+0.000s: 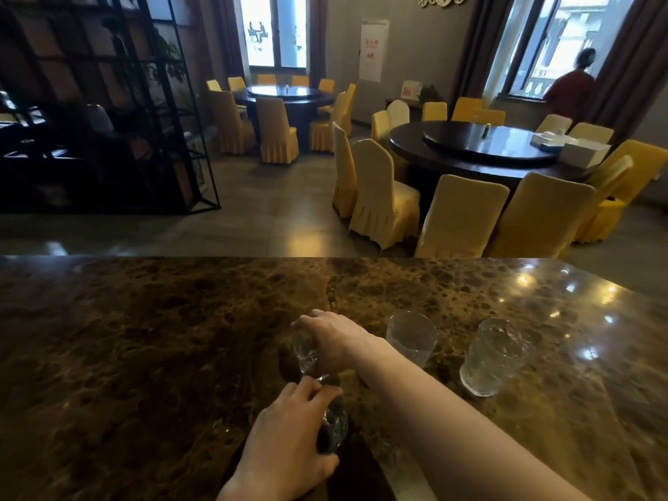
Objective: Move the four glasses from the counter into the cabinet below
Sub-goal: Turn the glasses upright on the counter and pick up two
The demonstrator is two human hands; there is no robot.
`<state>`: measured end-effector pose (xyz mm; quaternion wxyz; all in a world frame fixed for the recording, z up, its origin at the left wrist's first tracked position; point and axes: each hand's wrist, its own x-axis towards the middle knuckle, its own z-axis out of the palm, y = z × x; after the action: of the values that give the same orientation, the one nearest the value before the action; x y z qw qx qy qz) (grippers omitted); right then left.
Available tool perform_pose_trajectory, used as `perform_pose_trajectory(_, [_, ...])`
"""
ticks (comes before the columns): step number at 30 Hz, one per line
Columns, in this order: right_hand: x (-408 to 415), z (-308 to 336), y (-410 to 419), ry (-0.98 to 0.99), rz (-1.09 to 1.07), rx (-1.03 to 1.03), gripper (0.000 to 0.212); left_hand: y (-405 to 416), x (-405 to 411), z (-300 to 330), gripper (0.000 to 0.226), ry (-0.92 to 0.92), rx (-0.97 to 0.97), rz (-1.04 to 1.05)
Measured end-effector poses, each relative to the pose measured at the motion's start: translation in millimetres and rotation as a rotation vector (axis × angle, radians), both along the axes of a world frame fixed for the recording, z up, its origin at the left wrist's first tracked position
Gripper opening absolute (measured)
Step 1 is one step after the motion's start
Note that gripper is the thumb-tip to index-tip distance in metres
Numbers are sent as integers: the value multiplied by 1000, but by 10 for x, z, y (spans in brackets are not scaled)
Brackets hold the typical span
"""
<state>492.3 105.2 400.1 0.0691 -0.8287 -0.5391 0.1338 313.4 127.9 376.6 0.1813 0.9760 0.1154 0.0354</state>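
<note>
Four clear textured glasses are on or just over the brown marble counter. My right hand reaches across from the right and grips one glass from above. My left hand is closed around a second glass nearer to me; that glass looks tilted. Two more glasses stand upright to the right: one just beyond my right forearm, the other further right. The cabinet below the counter is out of sight.
Beyond the counter's far edge lies a dining room with round dark tables and yellow-covered chairs. A black metal shelf frame stands at the left. A person stands by the right window.
</note>
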Motion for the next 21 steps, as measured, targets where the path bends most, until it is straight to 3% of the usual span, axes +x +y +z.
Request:
perform_pose_trajectory(5, [52, 540, -376, 12, -36, 189, 75, -71, 11, 194, 103, 48, 20, 19])
perform_pose_trajectory(9, [316, 954, -1054, -86, -112, 375, 59, -192, 159, 568, 78, -191, 65, 91])
perform_pose_trajectory(13, [687, 974, -1727, -261, -268, 273, 70, -316, 669, 901, 68, -366, -11, -23])
perform_pose_trajectory(16, [888, 814, -2132, -183, -396, 75, 91, -461, 1122, 982, 83, -278, -31, -153])
perform_pose_trajectory(18, [944, 683, -2316, -74, -430, -39, 103, -551, 1339, 945, 94, -120, -11, -177])
perform_pose_trajectory(21, [954, 507, -2449, -31, -423, -24, 95, -632, 1516, 825, 103, 64, 86, -165])
